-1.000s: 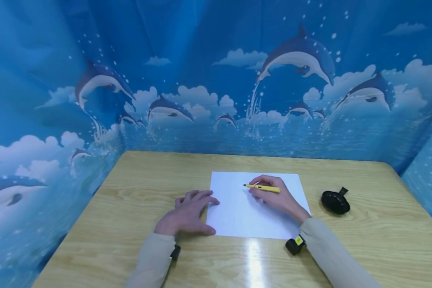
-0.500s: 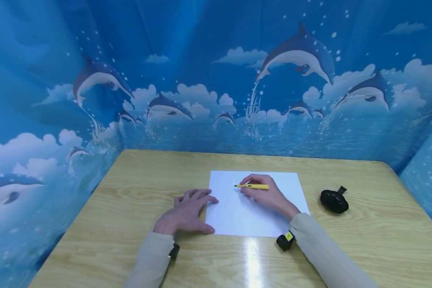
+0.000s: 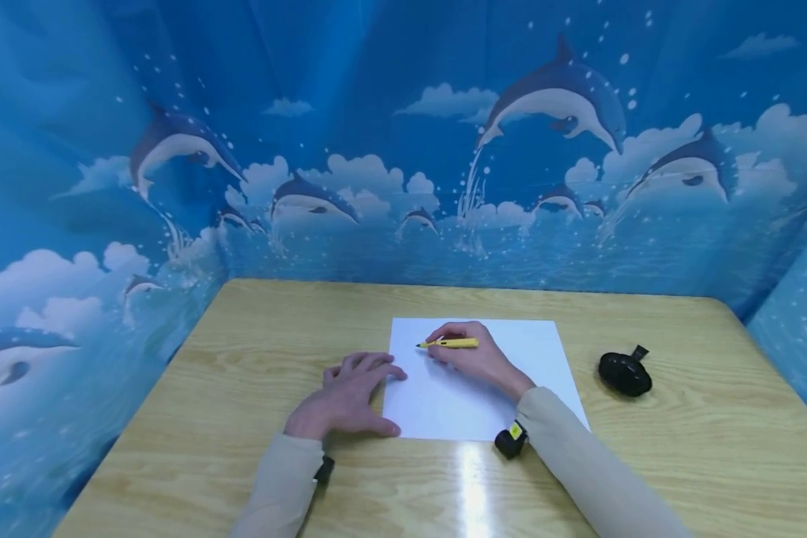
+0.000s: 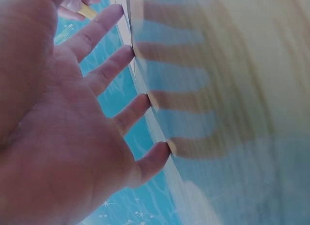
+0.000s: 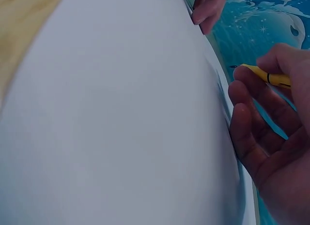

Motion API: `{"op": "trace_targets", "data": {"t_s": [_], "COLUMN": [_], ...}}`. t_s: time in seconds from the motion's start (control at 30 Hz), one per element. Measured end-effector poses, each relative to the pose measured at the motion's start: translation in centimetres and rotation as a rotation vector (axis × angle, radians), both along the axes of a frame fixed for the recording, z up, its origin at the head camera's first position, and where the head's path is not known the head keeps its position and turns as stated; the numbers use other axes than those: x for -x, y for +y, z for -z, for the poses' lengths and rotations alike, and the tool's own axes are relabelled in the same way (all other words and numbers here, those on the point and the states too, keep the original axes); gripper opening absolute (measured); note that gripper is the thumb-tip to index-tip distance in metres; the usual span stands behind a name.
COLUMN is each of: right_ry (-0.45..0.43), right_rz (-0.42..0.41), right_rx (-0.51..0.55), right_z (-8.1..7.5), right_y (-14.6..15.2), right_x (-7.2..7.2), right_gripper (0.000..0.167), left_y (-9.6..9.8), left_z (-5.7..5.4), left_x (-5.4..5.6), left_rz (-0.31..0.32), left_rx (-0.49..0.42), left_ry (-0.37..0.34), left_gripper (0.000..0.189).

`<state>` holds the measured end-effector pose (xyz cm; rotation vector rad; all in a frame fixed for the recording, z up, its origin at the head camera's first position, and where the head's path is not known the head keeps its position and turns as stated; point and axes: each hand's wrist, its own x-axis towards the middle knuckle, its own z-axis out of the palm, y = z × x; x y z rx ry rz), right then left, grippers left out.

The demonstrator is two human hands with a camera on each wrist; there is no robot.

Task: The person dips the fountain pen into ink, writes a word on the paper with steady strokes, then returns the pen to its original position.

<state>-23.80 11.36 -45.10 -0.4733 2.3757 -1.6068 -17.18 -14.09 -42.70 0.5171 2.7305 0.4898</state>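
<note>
Spreading its fingers wide, the left hand (image 3: 346,403) is resting its tips on the wooden table (image 3: 242,359), the forefinger overlapping the left edge of a white sheet of paper (image 3: 457,411) and the thumb meeting its near left corner. Farther right, a yellow pen (image 3: 456,344) is lying nearly level over the far left part of the sheet, its dark nib pointing toward the left hand and, in the right wrist view, appearing just clear of the paper. Behind that nib, the right hand (image 3: 474,360) is pinching the barrel between thumb and fingers, the pen's rear end projecting above the knuckles. Well to the right of both hands, a rounded black object (image 3: 625,375) with a short tab is sitting on the table, beside the paper.
</note>
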Motion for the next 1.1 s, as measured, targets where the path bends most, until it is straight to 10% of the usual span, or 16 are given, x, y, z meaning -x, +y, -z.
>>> {"op": "trace_targets", "data": {"t_s": [1.1], "right_ry": [0.081], "right_rz": [-0.128], "right_rx": [-0.023], "right_z": [0.4], "right_y": [-3.0], "right_x": [1.0], "right_gripper": [0.016], "left_y": [0.4], "left_z": [0.0], "left_x": [0.2], "left_rz": [-0.033], "left_rx": [-0.017], "left_ry": [-0.038], "left_gripper": [0.069]}}
